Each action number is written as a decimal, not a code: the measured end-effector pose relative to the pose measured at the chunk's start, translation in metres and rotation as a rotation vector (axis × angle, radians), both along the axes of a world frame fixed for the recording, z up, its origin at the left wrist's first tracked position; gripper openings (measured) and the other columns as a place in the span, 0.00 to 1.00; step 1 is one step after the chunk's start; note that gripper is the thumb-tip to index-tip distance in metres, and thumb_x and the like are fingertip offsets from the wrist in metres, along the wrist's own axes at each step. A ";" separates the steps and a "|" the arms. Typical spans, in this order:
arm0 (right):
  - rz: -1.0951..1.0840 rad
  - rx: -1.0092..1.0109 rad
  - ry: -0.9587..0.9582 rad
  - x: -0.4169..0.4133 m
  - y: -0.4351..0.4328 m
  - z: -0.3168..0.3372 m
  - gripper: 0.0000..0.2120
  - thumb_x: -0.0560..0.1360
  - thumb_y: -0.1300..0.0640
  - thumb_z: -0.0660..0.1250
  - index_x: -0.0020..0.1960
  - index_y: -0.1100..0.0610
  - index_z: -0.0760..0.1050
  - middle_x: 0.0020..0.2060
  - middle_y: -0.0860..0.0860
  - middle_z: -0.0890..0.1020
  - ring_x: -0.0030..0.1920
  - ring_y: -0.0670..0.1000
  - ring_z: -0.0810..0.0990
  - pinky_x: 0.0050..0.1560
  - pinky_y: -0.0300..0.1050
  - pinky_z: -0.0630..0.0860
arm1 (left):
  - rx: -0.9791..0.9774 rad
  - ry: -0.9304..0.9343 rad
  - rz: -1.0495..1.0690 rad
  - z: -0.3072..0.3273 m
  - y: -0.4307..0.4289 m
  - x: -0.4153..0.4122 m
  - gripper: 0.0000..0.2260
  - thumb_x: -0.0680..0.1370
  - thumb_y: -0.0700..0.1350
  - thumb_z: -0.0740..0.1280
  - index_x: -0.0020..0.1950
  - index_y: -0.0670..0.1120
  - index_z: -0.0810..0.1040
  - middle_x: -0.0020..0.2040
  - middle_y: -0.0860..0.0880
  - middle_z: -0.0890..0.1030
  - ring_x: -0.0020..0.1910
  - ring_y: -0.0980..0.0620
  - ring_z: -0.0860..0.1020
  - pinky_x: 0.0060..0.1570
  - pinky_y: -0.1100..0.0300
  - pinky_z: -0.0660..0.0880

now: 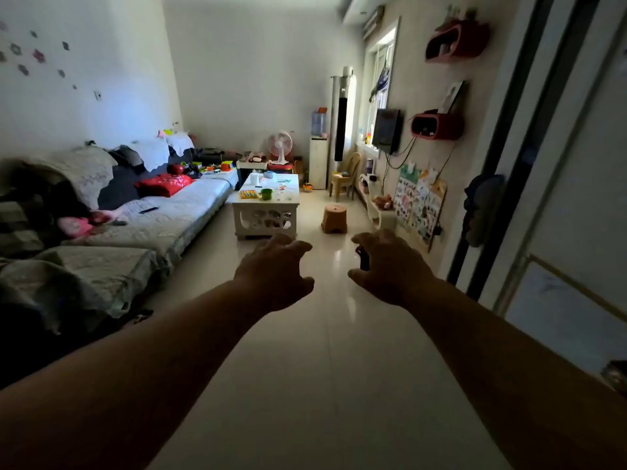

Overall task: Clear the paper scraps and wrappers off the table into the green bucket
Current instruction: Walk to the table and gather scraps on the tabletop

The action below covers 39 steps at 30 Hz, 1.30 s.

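1. Long, dim living room; pale tiled floor (291, 368) runs from the camera to the far wall.
2. Green bucket (266, 194) stands on the white table (264, 202) far down the room, at the near-left part of the top, close to the front edge. A yellow pack (249, 194) lies just beside it on the left.
3. Paper scraps (284, 187) lie scattered over the tabletop to the right of and behind the bucket; too small to count. A white roll (254, 179) stands upright towards the far-left corner.
4. Edges and room: the table's left side sits near the sofa (176, 215), with a narrow gap. Its front and right sides face open floor.
5. A brown stool (334, 218) stands on the floor off the table's near-right corner, apart from it. A yellow chair (346, 174) stands beyond it by the right wall.
6. Both bare forearms reach forward over the floor, hands well short of the table.
7. Left grip (274, 273): back of hand up, fingers spread and loosely bent, holding nothing.
8. Right grip (390, 266): fingers and thumb curl round a small dark object (363, 257); cannot tell what it is.
9. Around: a red cushion (166, 184) on the sofa, a white fan (280, 147) behind the table, and posters (419, 205) low on the right wall.
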State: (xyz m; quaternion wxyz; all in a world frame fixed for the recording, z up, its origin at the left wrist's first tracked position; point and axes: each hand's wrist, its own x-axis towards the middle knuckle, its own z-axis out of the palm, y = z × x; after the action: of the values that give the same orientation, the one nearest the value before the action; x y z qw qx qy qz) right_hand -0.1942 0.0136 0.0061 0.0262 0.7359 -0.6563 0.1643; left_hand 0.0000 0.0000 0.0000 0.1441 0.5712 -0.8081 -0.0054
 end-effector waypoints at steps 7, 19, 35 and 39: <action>-0.004 0.119 -0.026 -0.039 -0.078 -0.063 0.31 0.71 0.44 0.68 0.71 0.46 0.62 0.70 0.53 0.68 0.69 0.56 0.68 0.64 0.56 0.71 | 0.164 -0.049 0.048 -0.055 -0.073 -0.041 0.32 0.75 0.57 0.67 0.78 0.55 0.63 0.78 0.46 0.62 0.75 0.42 0.63 0.70 0.45 0.67; 0.022 0.382 -0.020 -0.148 -0.254 -0.111 0.29 0.72 0.44 0.67 0.71 0.47 0.64 0.68 0.52 0.69 0.66 0.54 0.71 0.63 0.52 0.72 | 0.363 0.028 0.103 -0.105 -0.248 -0.138 0.31 0.76 0.57 0.67 0.78 0.55 0.62 0.78 0.47 0.63 0.75 0.44 0.63 0.70 0.47 0.68; 0.023 0.412 -0.031 -0.175 -0.575 -0.124 0.27 0.74 0.44 0.65 0.71 0.47 0.65 0.70 0.50 0.67 0.67 0.52 0.70 0.63 0.49 0.72 | 0.361 0.040 0.032 -0.127 -0.592 -0.166 0.29 0.76 0.56 0.67 0.76 0.55 0.65 0.77 0.47 0.64 0.74 0.45 0.64 0.68 0.46 0.70; -0.007 0.406 -0.046 -0.172 -0.661 -0.119 0.27 0.74 0.45 0.65 0.71 0.47 0.63 0.70 0.50 0.67 0.67 0.53 0.70 0.64 0.50 0.71 | 0.331 0.020 -0.022 -0.119 -0.690 -0.168 0.27 0.76 0.55 0.68 0.74 0.55 0.68 0.75 0.48 0.67 0.70 0.47 0.69 0.65 0.48 0.74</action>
State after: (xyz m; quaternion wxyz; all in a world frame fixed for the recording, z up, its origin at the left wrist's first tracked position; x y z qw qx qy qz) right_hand -0.3661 -0.6470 -0.1134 -0.1373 0.7199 -0.6789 0.0451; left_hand -0.1680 -0.6898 -0.1187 0.0558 0.5782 -0.8008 -0.1455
